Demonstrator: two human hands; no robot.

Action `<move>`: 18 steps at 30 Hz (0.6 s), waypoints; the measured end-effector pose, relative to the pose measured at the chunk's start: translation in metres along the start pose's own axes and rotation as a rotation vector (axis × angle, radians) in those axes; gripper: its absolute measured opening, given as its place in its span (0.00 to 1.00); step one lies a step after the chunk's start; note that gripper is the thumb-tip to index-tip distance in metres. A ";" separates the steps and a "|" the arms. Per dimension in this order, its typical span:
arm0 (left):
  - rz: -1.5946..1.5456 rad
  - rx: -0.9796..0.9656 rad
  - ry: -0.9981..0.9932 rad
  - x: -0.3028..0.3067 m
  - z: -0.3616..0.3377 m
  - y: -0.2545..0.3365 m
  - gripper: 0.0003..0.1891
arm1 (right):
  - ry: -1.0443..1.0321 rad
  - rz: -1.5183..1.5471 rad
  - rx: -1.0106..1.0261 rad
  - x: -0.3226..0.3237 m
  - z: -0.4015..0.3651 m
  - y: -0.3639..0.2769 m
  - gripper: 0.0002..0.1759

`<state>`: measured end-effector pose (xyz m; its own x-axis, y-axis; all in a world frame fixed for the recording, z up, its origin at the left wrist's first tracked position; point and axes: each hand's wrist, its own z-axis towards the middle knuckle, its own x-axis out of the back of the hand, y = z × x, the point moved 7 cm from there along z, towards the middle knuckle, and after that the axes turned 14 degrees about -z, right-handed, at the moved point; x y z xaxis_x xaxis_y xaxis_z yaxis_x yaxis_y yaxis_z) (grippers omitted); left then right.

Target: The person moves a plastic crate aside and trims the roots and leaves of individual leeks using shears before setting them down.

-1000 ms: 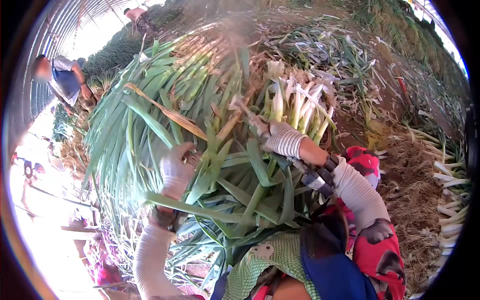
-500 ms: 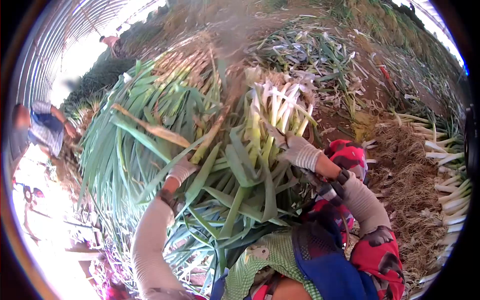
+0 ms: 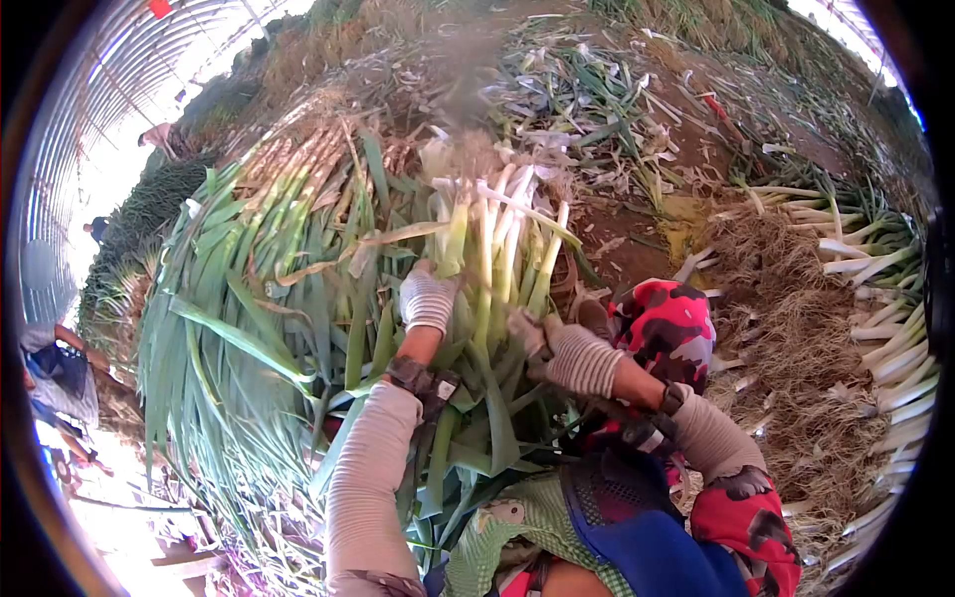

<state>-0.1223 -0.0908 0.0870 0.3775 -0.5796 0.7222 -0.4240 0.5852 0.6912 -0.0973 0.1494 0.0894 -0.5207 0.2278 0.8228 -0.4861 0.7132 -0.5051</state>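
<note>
My left hand (image 3: 428,298), in a striped glove, is closed around a leek (image 3: 455,239) with a dry yellowish leaf trailing off to the left. Just right of it, a bunch of peeled leeks (image 3: 509,224) lies with white shanks and roots pointing away from me. My right hand (image 3: 577,356), also gloved, is low beside the bunch's green leaves. Its fingertips are smeared by motion, so I cannot see whether they hold anything. Under my left forearm, long green leaves spread toward my lap.
A big heap of unpeeled leeks (image 3: 269,259) fills the left side. Cut roots (image 3: 786,328) and a row of cleaned leeks (image 3: 900,368) lie at right. Leaf scraps (image 3: 597,109) cover the ground behind. Another person (image 3: 65,373) is at the far left.
My left hand has moved right and away from me, bringing the leek beside the peeled bunch. My right hand has drawn back toward me and slightly left, off the shanks.
</note>
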 end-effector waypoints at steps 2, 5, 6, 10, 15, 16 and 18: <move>-0.077 0.017 -0.077 0.006 -0.005 0.009 0.32 | 0.011 -0.070 -0.024 -0.031 0.019 0.010 0.28; -0.031 0.035 0.001 0.010 -0.010 0.012 0.30 | 0.060 0.048 0.024 0.002 0.040 0.000 0.25; -0.004 0.072 0.025 0.012 -0.012 0.012 0.31 | 0.072 0.044 -0.011 0.006 0.045 0.003 0.24; 0.126 0.045 0.022 0.007 -0.011 0.011 0.33 | 0.020 0.014 0.066 0.002 0.023 -0.021 0.20; 0.222 0.130 -0.082 0.005 -0.020 0.025 0.34 | -0.007 -0.025 -0.050 0.001 0.045 -0.015 0.20; 0.223 0.132 -0.093 0.005 -0.021 0.026 0.33 | -0.023 -0.004 -0.061 0.006 0.054 -0.018 0.20; 0.245 0.111 -0.086 0.005 -0.024 0.032 0.31 | 0.002 0.060 -0.100 0.015 0.069 -0.017 0.20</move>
<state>-0.1143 -0.0621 0.1134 0.1834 -0.4772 0.8595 -0.5832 0.6510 0.4858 -0.1459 0.0950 0.0922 -0.5452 0.2738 0.7924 -0.3813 0.7608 -0.5252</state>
